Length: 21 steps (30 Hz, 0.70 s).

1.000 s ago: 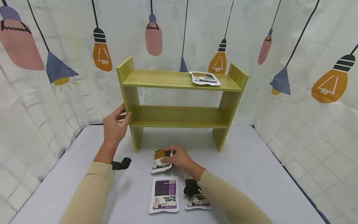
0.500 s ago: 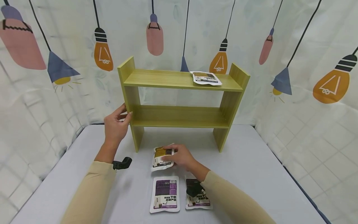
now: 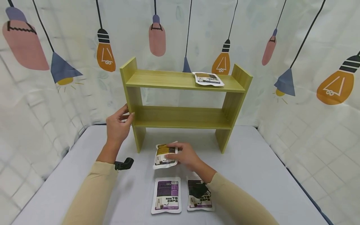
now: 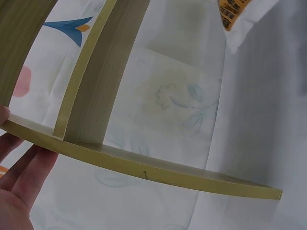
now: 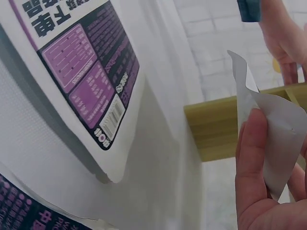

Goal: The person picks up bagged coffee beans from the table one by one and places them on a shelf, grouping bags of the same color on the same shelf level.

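- One left sleeve (image 3: 87, 200), beige, comes up from 7 o'clock; my left hand (image 3: 116, 126) stretches beyond it, a black left wrist camera (image 3: 123, 164) strapped on at the wrist.
- With that hand I grip the left side panel of the yellow-green shelf (image 3: 180, 117), thumb at its front edge and fingers along the outside. The two boards run away from my hand toward 2 and 3 o'clock.
- The yellow-label pouch (image 3: 161, 160) lies at about 4 o'clock from my left hand and 9 o'clock from my right, in front of the shelf. It is tilted and held up off the table (image 3: 253, 168).
- A purple-label pouch (image 3: 167, 195) rests flat on the table, label up, at 7 o'clock from my right hand.
- My right hand (image 3: 187, 154) points toward 10 o'clock and pinches the yellow-label pouch by its right side, thumb on the label; the right wrist view shows its plain pale back against my fingers.
- A dark-label pouch (image 3: 198, 203) lies on the table near 5 o'clock from that hand, partly covered by the right wrist camera (image 3: 199, 190).
- Another pouch (image 3: 208, 79) lies on the top board, between 12 and 1 o'clock from my right hand.
- The right sleeve (image 3: 239, 197) comes in from 4 o'clock.
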Each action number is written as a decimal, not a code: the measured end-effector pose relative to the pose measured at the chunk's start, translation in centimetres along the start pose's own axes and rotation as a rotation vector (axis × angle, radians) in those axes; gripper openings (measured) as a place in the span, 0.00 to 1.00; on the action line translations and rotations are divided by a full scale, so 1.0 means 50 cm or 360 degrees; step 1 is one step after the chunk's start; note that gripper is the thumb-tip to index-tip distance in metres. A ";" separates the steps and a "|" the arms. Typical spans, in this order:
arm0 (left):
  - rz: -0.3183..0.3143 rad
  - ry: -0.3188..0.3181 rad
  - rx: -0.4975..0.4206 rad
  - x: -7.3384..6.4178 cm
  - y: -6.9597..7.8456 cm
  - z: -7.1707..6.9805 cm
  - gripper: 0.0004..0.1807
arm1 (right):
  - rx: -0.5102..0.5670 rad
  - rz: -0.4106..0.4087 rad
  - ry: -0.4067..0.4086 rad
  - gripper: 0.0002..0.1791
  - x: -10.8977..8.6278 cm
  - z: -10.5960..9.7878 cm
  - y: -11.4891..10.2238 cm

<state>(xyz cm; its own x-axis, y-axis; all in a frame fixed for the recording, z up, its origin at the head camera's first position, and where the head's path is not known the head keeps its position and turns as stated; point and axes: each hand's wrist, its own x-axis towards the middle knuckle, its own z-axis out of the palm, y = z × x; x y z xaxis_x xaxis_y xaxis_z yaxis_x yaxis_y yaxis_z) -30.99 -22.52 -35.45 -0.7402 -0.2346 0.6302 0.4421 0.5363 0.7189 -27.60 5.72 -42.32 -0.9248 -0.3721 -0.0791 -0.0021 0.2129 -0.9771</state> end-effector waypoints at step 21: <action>0.0018 0.0011 0.0008 0.001 0.006 0.001 0.25 | 0.0229 -0.0073 -0.0081 0.30 -0.023 -0.037 -0.080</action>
<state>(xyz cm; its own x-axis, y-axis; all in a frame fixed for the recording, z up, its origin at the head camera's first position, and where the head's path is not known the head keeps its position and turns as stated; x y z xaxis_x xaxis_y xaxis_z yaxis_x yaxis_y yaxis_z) -30.92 -22.35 -35.22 -0.7317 -0.2344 0.6401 0.4478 0.5428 0.7106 -27.23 6.98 -37.95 -0.9046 -0.4244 -0.0400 0.0140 0.0642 -0.9978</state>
